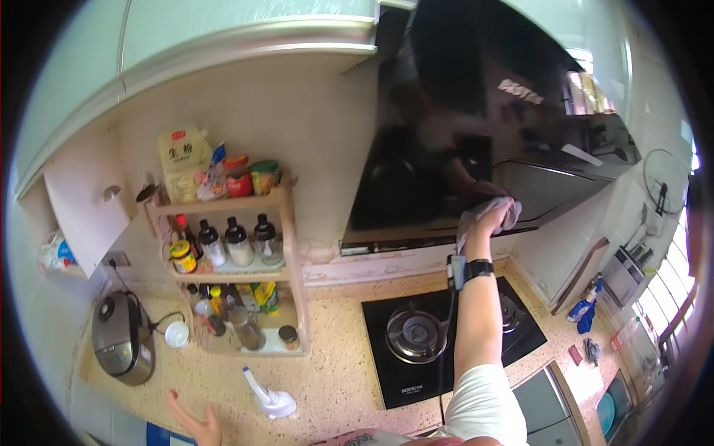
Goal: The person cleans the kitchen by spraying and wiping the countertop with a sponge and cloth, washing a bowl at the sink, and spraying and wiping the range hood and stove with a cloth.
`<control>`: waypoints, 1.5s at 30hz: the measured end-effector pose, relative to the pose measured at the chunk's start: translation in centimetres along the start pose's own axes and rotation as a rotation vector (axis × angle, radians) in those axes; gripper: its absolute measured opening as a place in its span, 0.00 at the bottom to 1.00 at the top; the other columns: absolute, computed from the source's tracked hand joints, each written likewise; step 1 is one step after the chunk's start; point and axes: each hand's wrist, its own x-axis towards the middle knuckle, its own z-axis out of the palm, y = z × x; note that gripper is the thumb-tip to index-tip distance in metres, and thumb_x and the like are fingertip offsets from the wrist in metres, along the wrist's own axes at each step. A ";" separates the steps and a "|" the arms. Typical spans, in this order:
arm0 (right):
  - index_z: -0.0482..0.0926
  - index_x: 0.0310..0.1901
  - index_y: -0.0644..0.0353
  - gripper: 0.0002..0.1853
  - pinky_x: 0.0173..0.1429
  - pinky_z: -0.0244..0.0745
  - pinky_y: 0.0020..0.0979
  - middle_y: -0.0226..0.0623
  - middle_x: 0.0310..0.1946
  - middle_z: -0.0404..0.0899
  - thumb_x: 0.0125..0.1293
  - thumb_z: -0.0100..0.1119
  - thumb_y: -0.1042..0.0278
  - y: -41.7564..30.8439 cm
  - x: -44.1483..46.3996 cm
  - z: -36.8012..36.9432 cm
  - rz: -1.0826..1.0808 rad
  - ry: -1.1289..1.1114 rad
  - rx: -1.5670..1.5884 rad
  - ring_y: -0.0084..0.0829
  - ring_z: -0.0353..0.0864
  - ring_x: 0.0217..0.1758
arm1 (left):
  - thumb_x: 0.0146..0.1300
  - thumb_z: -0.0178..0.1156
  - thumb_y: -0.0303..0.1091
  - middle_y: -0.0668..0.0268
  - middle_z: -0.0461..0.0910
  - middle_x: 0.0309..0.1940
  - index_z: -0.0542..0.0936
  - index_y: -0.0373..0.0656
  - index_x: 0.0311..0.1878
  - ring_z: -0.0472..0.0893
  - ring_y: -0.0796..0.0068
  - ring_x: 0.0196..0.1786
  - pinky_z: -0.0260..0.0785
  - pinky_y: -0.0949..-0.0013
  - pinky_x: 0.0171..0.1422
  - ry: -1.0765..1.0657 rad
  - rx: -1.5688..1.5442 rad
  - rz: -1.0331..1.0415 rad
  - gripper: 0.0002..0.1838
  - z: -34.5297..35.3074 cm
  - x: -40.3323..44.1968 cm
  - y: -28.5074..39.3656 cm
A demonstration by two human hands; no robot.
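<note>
My right hand (492,217) is closed on a pale, crumpled cloth (513,212) and presses it against the lower front of the glossy black range hood (439,141). A dark band with a small device is on that wrist. Low on the left, my left hand (197,425) hangs over the counter's front edge with its fingers apart, holding nothing. A white spray bottle (277,404) with a blue-tipped nozzle is on the speckled counter (327,372), to the right of my left hand.
A black gas stove (394,379) lies below my right arm. The spice rack (290,297) holds bottles and jars. A rice cooker (123,338) and a white cup (177,334) are at left. Blue spray bottle (581,308), knife holder (625,275) and sink (606,412) are at right.
</note>
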 end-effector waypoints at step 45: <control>0.74 0.54 0.59 0.20 0.64 0.66 0.35 0.41 0.53 0.75 0.62 0.51 0.60 -16.0 24.7 -5.2 -1.165 -1.226 -0.443 0.39 0.73 0.57 | 0.53 0.66 0.51 0.49 0.56 0.68 0.61 0.36 0.68 0.54 0.47 0.71 0.45 0.47 0.72 0.271 -0.013 0.889 0.45 18.1 2.0 68.9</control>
